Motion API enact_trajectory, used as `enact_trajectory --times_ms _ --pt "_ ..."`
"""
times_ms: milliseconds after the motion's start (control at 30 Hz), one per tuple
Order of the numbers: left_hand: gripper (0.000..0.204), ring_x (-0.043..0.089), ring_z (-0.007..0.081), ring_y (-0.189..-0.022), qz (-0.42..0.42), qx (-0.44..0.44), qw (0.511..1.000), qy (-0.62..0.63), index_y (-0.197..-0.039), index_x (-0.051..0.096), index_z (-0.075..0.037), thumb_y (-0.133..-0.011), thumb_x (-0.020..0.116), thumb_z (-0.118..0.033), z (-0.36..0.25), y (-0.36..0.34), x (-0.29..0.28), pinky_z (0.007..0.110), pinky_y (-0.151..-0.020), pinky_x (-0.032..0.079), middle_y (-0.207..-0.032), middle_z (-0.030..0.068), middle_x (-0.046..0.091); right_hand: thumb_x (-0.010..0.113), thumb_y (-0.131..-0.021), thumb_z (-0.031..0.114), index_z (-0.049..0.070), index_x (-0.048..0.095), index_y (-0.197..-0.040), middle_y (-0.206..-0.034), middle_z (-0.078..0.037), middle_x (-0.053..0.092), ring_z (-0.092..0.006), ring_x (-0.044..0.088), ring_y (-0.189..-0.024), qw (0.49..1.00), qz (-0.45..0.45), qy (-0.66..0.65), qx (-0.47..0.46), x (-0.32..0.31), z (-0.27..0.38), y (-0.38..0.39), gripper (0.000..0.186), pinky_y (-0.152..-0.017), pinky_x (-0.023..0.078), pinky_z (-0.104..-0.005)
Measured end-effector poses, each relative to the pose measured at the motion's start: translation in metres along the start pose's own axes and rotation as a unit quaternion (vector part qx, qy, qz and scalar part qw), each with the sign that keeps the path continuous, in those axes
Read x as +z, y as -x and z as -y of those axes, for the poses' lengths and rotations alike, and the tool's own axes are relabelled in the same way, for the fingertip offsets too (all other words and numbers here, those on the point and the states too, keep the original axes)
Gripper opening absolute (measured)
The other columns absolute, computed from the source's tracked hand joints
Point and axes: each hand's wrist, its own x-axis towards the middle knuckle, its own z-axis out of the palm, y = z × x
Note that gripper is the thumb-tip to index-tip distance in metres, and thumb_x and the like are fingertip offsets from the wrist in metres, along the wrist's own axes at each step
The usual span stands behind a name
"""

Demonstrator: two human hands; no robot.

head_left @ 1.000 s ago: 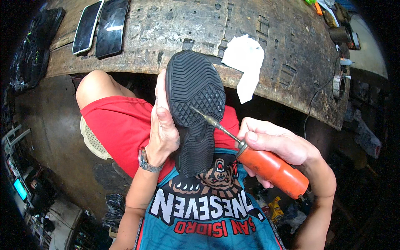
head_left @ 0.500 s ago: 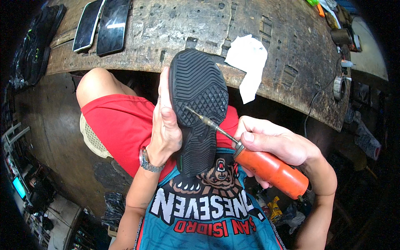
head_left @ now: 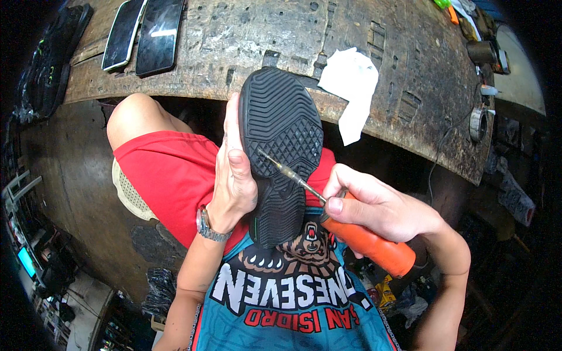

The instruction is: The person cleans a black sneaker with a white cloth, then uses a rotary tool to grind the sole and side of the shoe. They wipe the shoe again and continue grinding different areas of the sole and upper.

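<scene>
R fingers (head_left: 352,210) wrap tool (head_left: 374,247), axis fwd-L, prob. touching toe-fwd shoe (head_left: 288,143) L fingers (head_left: 237,167) grip.

Left grip (head_left: 234,184) upright, thumb (head_left: 239,164) raised — right grip (head_left: 377,207) curled, elbow (head_left: 459,263) bent outward.

Shoe sole (head_left: 281,126): matt, rubbery from here, ridged and cross-hatched. Tool handle (head_left: 379,250): smooth, glossy, plastic-looking; shank (head_left: 293,176): metal. Desk (head_left: 234,38): rough, pitted wood. White scrap (head_left: 350,76): matt, papery. Phone screens (head_left: 159,50): glossy.
</scene>
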Motion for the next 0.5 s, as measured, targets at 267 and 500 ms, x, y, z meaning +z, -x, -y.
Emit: enact_trajectory --times_ms 267,500 --pt "0.102 0.047 0.0363 -0.140 0.006 0.013 1.000 -0.006 -0.159 0.015 0.007 -0.099 0.013 -0.076 -0.002 -0.003 -0.001 0.043 -0.117 0.034 -0.152 0.0281 0.043 0.059 -0.106 0.029 0.003 0.047 -0.103 -0.080 -0.008 0.056 -0.0129 0.056 -0.077 0.975 -0.045 0.126 -0.178 0.008 -0.029 -0.012 0.029 -0.068 0.047 -0.0337" --pt "0.110 0.038 0.0309 -0.146 -0.004 0.008 1.000 0.016 -0.160 0.011 0.005 -0.094 0.014 -0.082 -0.007 0.000 0.006 0.041 -0.122 0.026 -0.158 0.0229 0.036 0.059 -0.105 0.028 0.002 0.047 -0.103 -0.081 -0.010 0.055 -0.0156 0.055 -0.076 0.964 -0.060 0.150 -0.213 0.010 -0.031 -0.013 0.029 -0.068 0.046 -0.0348"
